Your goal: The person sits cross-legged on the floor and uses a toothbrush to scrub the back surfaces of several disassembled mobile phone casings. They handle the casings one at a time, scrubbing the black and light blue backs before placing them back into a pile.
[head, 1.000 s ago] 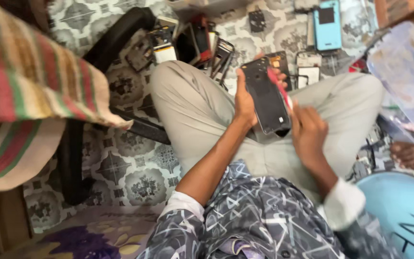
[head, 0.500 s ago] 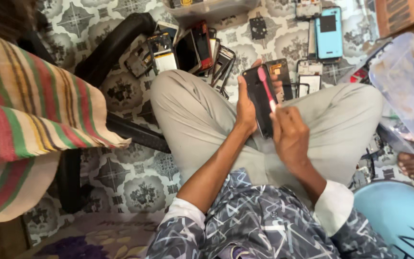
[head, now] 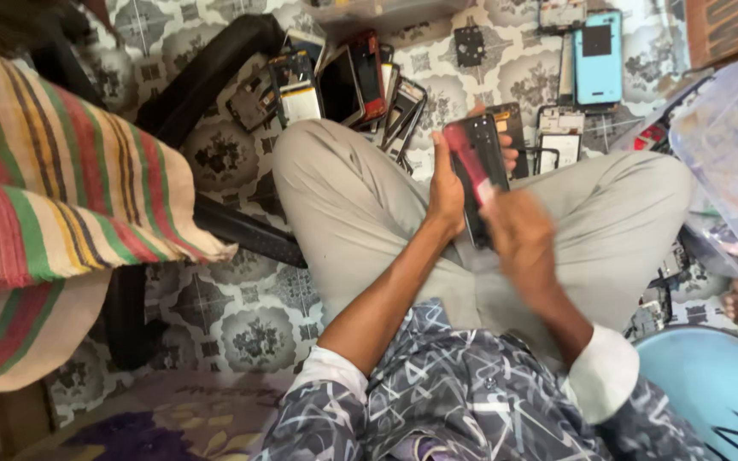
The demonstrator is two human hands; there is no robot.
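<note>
I sit cross-legged on a patterned floor in beige trousers. My left hand (head: 448, 186) grips a dark phone (head: 478, 162) upright over my lap, back facing me. A red strip or tool (head: 470, 164) lies along the phone's back. My right hand (head: 518, 235), blurred by motion, is pressed against the lower end of the phone at the strip's tip. Whether its fingers pinch the strip is unclear.
A pile of opened phones and parts (head: 343, 85) lies beyond my left knee. A light blue phone (head: 598, 58) and more parts lie at the far right. A striped cloth (head: 61, 188) hangs at left, a clear plastic container (head: 728, 162) at right, a blue seat (head: 719, 393) at bottom right.
The phone has stayed upright in my left hand. My right hand has moved up from my lap to the phone's lower end, and a red strip now shows on the phone's back.
</note>
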